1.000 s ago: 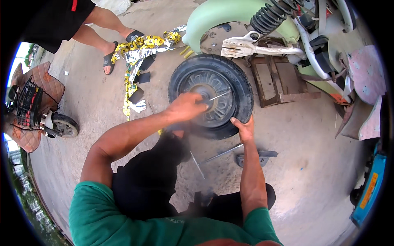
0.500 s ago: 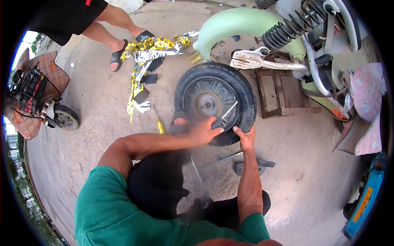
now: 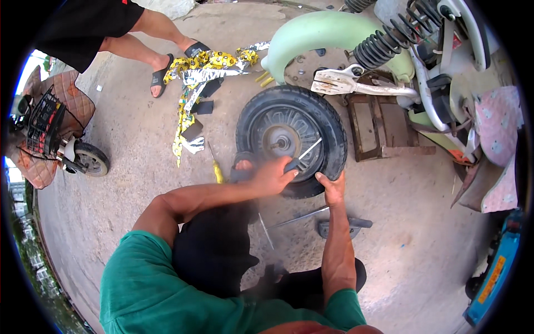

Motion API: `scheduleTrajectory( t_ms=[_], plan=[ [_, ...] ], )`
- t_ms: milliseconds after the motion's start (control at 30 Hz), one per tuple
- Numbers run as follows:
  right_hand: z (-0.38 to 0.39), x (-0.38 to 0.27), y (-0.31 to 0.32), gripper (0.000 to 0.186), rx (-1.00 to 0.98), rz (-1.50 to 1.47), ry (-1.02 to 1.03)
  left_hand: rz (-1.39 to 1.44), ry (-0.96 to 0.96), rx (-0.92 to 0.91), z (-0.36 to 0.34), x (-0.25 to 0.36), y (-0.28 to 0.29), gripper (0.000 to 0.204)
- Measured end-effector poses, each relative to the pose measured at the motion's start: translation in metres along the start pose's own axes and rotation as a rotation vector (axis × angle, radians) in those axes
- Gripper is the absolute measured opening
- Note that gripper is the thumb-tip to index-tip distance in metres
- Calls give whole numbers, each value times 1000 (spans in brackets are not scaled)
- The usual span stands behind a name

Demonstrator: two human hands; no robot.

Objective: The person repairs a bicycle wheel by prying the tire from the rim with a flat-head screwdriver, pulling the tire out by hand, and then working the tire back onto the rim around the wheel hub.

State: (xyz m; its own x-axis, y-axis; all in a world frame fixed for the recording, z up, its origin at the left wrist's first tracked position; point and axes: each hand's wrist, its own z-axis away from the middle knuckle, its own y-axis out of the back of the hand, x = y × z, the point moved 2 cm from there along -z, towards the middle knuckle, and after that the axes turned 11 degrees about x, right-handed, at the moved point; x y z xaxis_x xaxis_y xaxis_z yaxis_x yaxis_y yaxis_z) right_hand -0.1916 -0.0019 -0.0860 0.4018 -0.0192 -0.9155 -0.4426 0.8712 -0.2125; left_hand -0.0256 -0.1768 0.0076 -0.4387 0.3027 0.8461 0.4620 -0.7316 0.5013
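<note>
Wheel [image 3: 282, 142]: lies face up at the middle of the scene, on the concrete ground [image 3: 411, 206]; its hub and axle show uncovered.
Dark-handled tool [image 3: 310, 149]: its pale shaft slants far and right across the wheel, the tip close to the inner edge of the tyre [image 3: 336, 129] (whether it is wedged there cannot be told).
Left hand [image 3: 272, 176]: closed round the tool's handle, at the wheel's near side.
Right hand [image 3: 334, 188]: clasps the tyre at its near right edge, thumb on top; the other fingers are mostly hidden.
Latest change: the left hand has gone from over the hub to the near side, swinging the handle with it; this suggests that the work bears on the edge of the tyre, with the right hand steadying it.
Against the half-second-old frame: hands, tool and wheel look almost unmoved, so the pose seems a hold.
Metal rods [image 3: 300, 216]: on the ground, near the wheel, beside a black part [image 3: 345, 226].
Yellow-handled screwdriver [image 3: 217, 171]: on the ground, left of the wheel.
Wrapping [image 3: 208, 65]: yellow and silver, far left of the wheel, by a standing person's sandals [image 3: 161, 76].
Green fender [image 3: 311, 29]: beyond the wheel, on the far side.
</note>
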Motion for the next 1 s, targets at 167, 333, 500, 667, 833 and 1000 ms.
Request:
scheduleTrajectory(
  t_ms=[167, 333, 500, 667, 833, 1000],
  plan=[
    [-1, 2, 3, 76, -15, 17, -6, -27, -54, 40, -4, -3, -2, 43],
    [-2, 4, 4, 77, 7, 12, 13, -22, 220, -182, -23, 9, 4, 36],
    [-4, 9, 5, 78, 9, 30, 21, 202, 532, -251, -34, 10, 9, 31],
    [0, 3, -1, 78, -18, -46, -21, 58, 336, -124, -17, 4, -2, 36],
    [-5, 7, 8, 78, -13, -8, 12, 167, -294, 90, -11, 13, 2, 32],
    [3, 0, 7, 80, 9, 22, 6, 129, -139, 109, -29, 104, 26, 34]
  ],
)
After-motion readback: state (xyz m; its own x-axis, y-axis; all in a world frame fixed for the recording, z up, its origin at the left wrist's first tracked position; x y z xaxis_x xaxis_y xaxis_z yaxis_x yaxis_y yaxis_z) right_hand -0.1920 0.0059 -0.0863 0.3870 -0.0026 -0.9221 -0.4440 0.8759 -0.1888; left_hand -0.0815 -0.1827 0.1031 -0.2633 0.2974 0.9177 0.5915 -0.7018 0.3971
